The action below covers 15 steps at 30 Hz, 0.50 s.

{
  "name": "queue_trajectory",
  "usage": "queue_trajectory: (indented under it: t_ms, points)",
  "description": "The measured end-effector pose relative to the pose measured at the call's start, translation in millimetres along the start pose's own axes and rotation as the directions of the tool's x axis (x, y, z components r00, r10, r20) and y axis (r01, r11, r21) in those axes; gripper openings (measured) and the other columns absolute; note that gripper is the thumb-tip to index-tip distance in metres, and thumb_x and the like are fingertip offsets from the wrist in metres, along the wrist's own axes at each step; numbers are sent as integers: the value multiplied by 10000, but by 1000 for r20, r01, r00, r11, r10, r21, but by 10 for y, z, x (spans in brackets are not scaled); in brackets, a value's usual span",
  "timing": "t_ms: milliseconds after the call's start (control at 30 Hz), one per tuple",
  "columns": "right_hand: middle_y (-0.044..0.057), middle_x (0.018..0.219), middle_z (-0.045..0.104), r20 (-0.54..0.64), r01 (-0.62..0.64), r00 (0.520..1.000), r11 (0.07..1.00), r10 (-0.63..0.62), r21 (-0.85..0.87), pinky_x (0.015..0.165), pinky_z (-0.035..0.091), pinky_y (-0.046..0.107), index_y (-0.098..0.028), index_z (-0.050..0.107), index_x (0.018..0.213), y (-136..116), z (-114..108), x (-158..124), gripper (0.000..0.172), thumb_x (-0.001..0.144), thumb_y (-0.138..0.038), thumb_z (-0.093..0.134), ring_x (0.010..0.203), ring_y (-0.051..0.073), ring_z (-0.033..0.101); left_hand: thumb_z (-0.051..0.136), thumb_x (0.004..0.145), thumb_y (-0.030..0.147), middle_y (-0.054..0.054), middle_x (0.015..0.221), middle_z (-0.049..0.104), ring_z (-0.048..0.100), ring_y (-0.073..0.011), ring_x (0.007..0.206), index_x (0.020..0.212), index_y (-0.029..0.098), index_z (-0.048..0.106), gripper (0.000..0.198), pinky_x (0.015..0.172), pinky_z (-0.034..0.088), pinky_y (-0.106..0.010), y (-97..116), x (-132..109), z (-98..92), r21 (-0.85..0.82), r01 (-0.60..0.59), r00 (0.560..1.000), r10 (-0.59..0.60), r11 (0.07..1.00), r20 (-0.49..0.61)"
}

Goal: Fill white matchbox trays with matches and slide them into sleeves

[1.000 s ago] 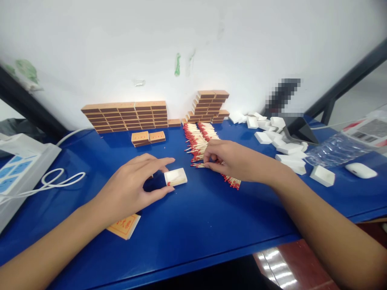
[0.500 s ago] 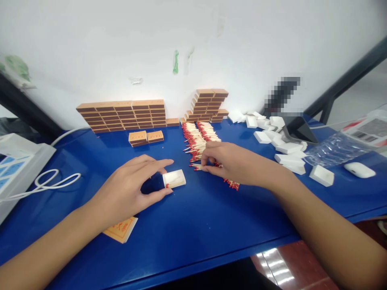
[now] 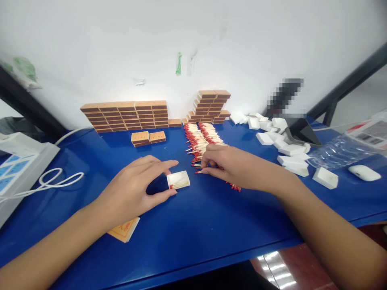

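Observation:
A small white matchbox tray (image 3: 178, 179) with a few red-tipped matches in it lies on the blue table (image 3: 193, 225). My left hand (image 3: 136, 189) holds the tray's left end between thumb and fingers. My right hand (image 3: 229, 164) rests on the near end of a long heap of red-tipped matches (image 3: 201, 139), its fingertips pinched on a few matches just right of the tray. An orange matchbox sleeve (image 3: 124, 229) lies under my left forearm.
Stacks of orange-brown matchboxes (image 3: 125, 116) (image 3: 210, 105) line the wall, with two loose ones (image 3: 148, 137) in front. Several white empty trays (image 3: 281, 139) lie at the right, beside a clear plastic bag (image 3: 338, 151) and a white mouse (image 3: 364, 172). A white device with cable (image 3: 45, 181) sits left.
My right hand's fingertips have drawn a few matches slightly nearer out of the heap. My left hand and the tray have hardly moved; the view shifted a little.

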State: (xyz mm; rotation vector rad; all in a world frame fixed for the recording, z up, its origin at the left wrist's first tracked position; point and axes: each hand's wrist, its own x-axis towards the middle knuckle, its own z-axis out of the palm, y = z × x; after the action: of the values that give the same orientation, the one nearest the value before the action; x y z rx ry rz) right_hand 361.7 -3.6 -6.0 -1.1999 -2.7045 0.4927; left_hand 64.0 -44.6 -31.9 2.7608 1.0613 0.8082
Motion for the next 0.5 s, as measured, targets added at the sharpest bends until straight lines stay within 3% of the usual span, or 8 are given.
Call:
queue_trajectory:
  t_ms: [133, 500]
  points:
    - [69, 1013, 681, 24, -37, 999, 999, 37, -26, 730, 435, 321, -190, 691, 979, 5, 7, 6, 117, 999, -305, 677, 853, 208, 613, 743, 980, 378, -35, 1120, 757, 695, -213, 1045, 1438, 251, 596, 497, 952, 575, -368, 1, -3, -6, 8, -9, 1000, 10, 1000, -1]
    - [77, 1042, 686, 29, -38, 999, 999, 39, -36, 792, 461, 335, -181, 687, 974, 29, 12, 1, 160, 1060, -236, 563, 889, 207, 630, 756, 970, 371, -42, 1102, 746, 699, -221, 1036, 1433, 245, 596, 506, 927, 598, -378, 10, -3, -11, 27, 2, 1000, -2, 1000, 5]
